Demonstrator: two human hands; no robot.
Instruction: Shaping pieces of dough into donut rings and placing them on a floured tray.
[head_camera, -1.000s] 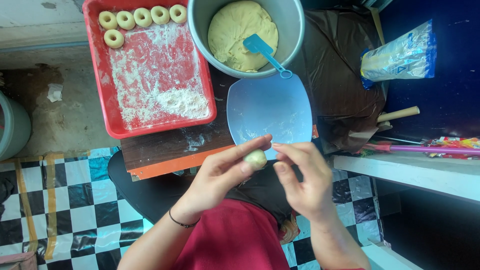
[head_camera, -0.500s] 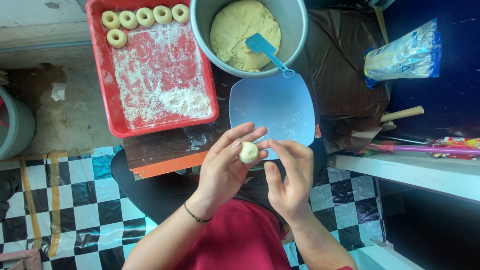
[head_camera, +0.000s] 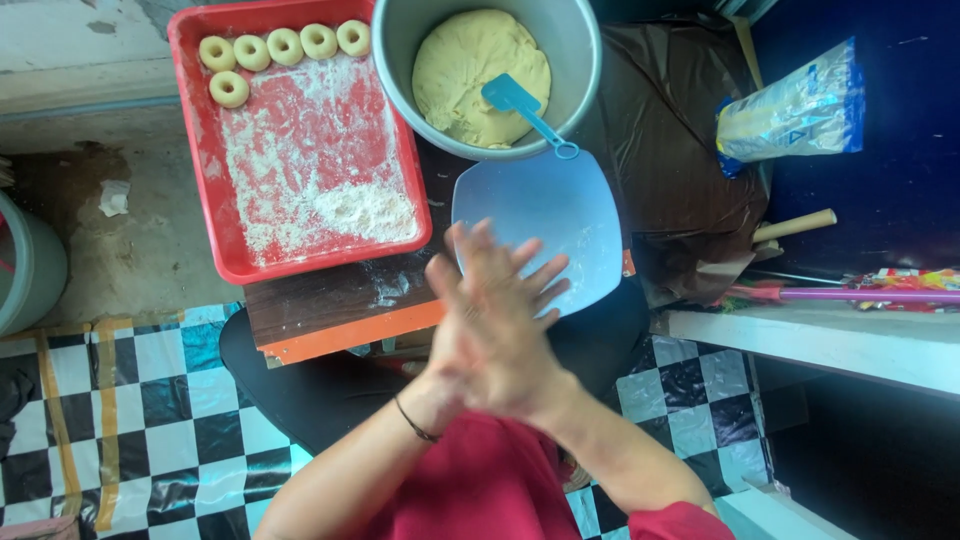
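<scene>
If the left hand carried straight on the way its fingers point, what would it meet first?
Probably the pale blue square plastic plate: the left hand, pressed flat against the right hand, points up-right over it, though height above it is unclear.

Wore a red top (head_camera: 480, 480), sleeves cut short and ending above the elbows, forearms left bare. Carried a thin dark band (head_camera: 414, 420) around the left wrist, with no rings or gloves on the left hand (head_camera: 470, 330) or the right hand (head_camera: 515, 320). Had dark trousers (head_camera: 320, 385) over the lap.
</scene>
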